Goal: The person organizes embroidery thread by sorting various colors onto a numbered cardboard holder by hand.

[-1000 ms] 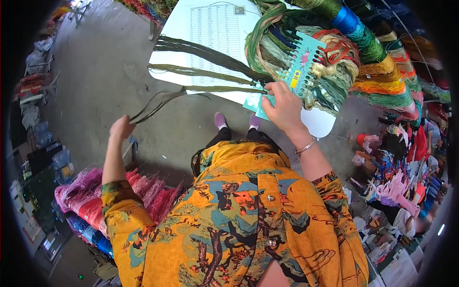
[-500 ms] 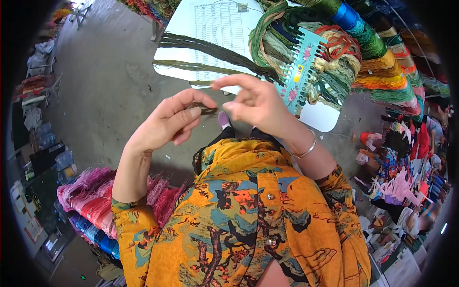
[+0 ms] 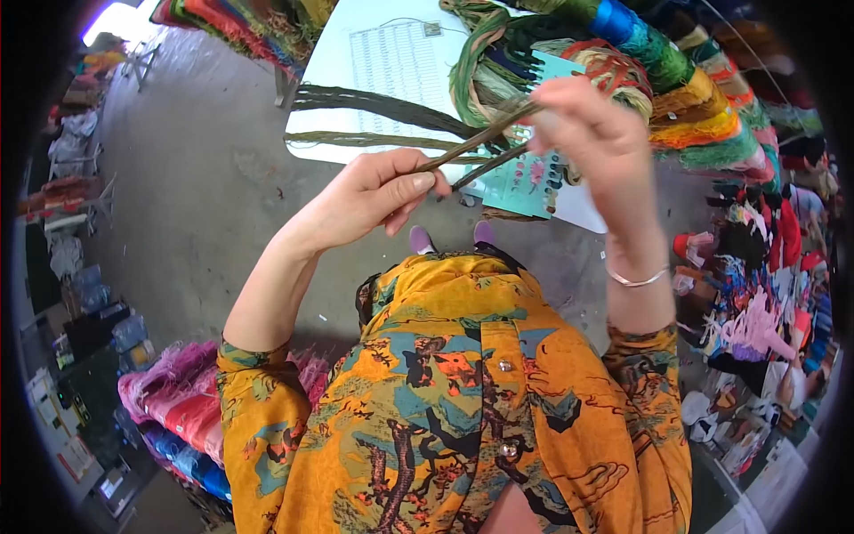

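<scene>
A skein of dark olive thread (image 3: pixel 485 135) is stretched slantwise between my two hands. My left hand (image 3: pixel 369 198) pinches its lower end between thumb and fingers. Higher up and to the right, my right hand (image 3: pixel 600 138) is closed on the other end, slightly blurred by motion. Behind them lies a teal card with notched edges and printed flowers (image 3: pixel 523 189), partly covered by my right hand. A dark hank (image 3: pixel 382 105) and a thinner olive hank (image 3: pixel 374 140) stretch across the white table (image 3: pixel 311 151) to the left of the card.
On the table are a printed chart (image 3: pixel 391 67) and a pile of green and cream hanks (image 3: pixel 471 76). Colourful thread bundles (image 3: pixel 703 107) hang at the upper right. Pink and red skeins (image 3: pixel 178 392) sit at the lower left. Several people are at the far right.
My right hand has moved up and right, drawing the thread out from my left hand. My left hand has shifted slightly right. The view has shifted a little.
</scene>
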